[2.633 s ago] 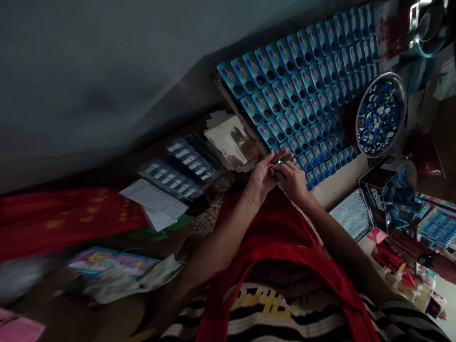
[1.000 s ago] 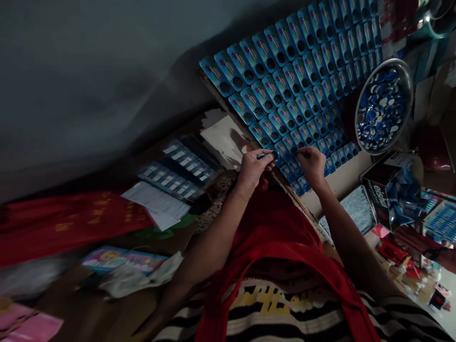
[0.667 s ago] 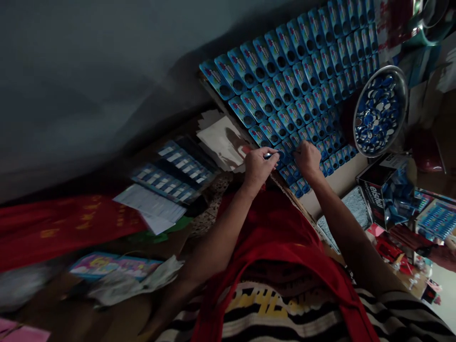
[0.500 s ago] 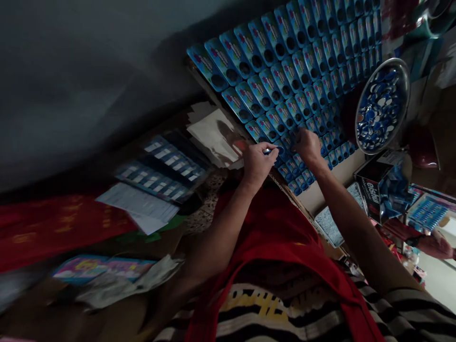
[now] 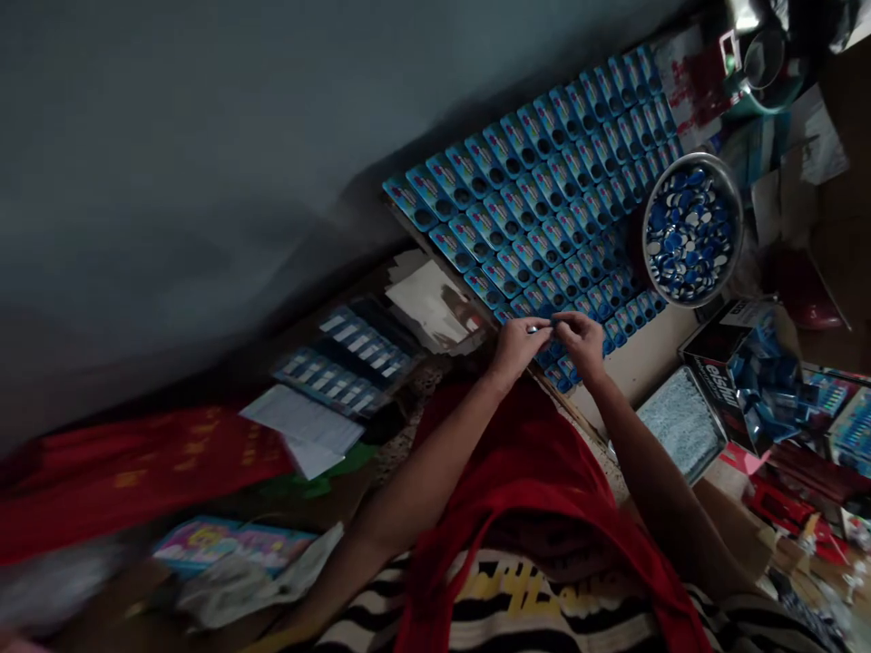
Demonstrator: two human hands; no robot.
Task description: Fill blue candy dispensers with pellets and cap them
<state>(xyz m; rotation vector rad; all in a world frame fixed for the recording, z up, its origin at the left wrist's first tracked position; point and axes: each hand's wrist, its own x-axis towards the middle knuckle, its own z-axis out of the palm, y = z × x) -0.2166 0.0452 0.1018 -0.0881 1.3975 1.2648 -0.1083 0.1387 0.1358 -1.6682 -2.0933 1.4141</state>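
A big board of small blue packaging cards (image 5: 544,190), each with a round hole, lies in rows ahead of me. My left hand (image 5: 518,345) and my right hand (image 5: 577,337) meet at the board's near edge. Both pinch a small blue item (image 5: 546,328) between their fingertips, over the nearest cards. A round metal bowl (image 5: 722,277) full of blue and white discs stands to the right of the board.
A black box (image 5: 714,358) with blue pieces and a grey textured pad (image 5: 680,424) sit at the right. Sheets of card strips (image 5: 347,358), white papers (image 5: 303,426) and red cloth (image 5: 136,467) lie left. A red strap hangs over my striped shirt.
My right hand has come back from the cards to meet my left hand. The view has shifted, so the board and bowl sit lower and more to the left.
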